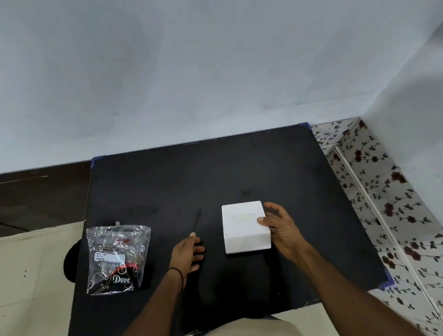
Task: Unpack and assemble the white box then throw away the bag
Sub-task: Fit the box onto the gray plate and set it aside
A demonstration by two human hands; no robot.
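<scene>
Left hand (190, 253) hovers open beside the white box (244, 226), right hand (281, 226) gripping its side.

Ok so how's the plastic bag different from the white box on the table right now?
The plastic bag is clear, crinkled and printed with a label and Dove logo; the white box is plain, opaque and rigid. The bag lies flat and untouched at the table's left edge; the box stands taller, with the right hand gripping its side. Both rest on the black table.
</scene>
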